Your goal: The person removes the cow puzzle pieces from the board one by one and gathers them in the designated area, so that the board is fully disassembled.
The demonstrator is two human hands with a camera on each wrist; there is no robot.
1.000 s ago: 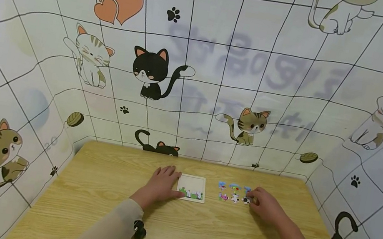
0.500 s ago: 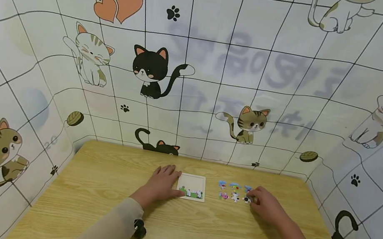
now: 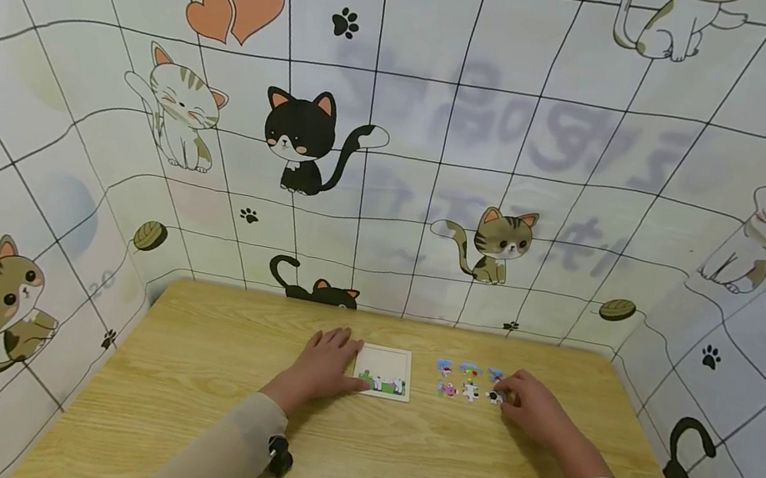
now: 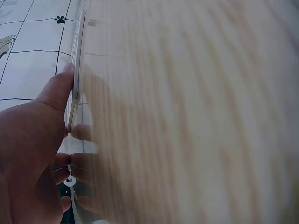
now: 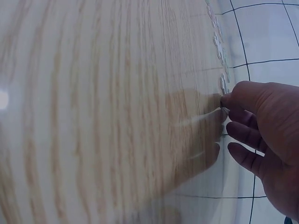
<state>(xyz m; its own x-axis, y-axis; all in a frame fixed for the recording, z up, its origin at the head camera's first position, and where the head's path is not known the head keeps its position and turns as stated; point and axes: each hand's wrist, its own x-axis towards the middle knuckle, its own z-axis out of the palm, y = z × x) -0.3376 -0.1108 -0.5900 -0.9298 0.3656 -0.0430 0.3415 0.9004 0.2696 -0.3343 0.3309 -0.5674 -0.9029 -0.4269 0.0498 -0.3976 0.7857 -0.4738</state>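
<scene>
In the head view, my left hand (image 3: 324,364) lies at the left side of a square puzzle tray (image 3: 388,354). Its thumb reaches over the tray's lower left corner, and the fingers rest spread along the left edge. The tray shows assembled green and white picture pieces along its bottom; its upper part is plain. My right hand (image 3: 537,409) is at the right end of the loose pieces. Thumb and finger pinch the edge of a black-and-white puzzle piece (image 3: 493,396). In the right wrist view, the thumb and fingers of the right hand (image 5: 266,126) meet low at the tabletop.
Several loose puzzle pieces lie in two rows between tray and right hand, among them a white piece (image 3: 470,391) and a pink piece (image 3: 447,389). The wooden table (image 3: 348,445) ends at a cat-printed curtain (image 3: 408,133) behind and at both sides.
The black-and-white piece under my right fingers has shifted very slightly to the right. Both hands stay nearly where they were; the head view has tilted up a little.
</scene>
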